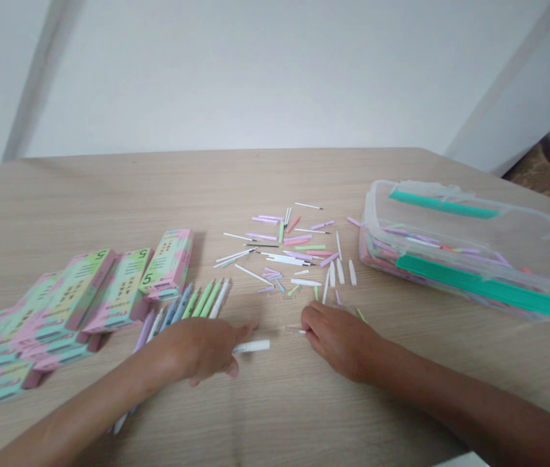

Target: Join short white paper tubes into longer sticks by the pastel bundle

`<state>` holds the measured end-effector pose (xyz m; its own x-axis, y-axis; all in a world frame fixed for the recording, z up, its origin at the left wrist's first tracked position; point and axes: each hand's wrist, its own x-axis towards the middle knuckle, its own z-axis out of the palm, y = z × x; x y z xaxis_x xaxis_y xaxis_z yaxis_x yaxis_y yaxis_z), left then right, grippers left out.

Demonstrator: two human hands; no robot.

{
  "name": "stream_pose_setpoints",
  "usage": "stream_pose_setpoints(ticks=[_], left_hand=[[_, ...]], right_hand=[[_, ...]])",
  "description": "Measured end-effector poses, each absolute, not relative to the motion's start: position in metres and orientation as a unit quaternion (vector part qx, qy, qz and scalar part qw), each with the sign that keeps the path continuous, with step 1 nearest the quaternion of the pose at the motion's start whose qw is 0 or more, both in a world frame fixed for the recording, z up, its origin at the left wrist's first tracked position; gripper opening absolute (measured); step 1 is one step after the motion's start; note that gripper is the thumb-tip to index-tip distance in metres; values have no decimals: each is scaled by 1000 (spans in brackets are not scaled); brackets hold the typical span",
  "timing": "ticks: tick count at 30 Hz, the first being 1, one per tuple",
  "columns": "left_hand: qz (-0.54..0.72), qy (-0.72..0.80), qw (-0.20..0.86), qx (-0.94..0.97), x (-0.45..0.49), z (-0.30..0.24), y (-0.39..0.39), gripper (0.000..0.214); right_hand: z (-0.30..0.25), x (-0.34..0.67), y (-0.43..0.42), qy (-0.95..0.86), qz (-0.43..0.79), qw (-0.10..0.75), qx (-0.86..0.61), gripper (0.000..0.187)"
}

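My left hand [205, 345] is closed around a white pen barrel [254, 346], its index finger stretched forward and the barrel's end pointing right. To the right, my right hand [336, 337] pinches a small thin whitish pen part [296, 330]; its exact kind is too small to make out. Just beyond both hands lie loose pen parts: white refills [288, 261], purple barrels [262, 237], white barrel pieces [340, 272] and short small pieces [272, 274]. Partly under my left forearm is a row of pens [205, 298] in green, blue, white and purple.
Pink and green printed boxes [71, 295] are stacked at the left, with one box [172, 259] nearest the pens. On the right a clear plastic bin [454, 227] with teal strips holds many more colored parts. A white wall [255, 71] stands behind the wooden table [207, 181].
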<state>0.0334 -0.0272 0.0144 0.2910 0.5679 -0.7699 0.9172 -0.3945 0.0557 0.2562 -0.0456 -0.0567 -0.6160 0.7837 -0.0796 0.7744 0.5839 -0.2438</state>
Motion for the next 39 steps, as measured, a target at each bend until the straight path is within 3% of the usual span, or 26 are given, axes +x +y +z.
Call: stream_pose_setpoints(ticks=[39], left_hand=[[-366,479,269,751,33,15,-27,74]], right_hand=[[-52,260,-47,-878,104,-15,-466,7]])
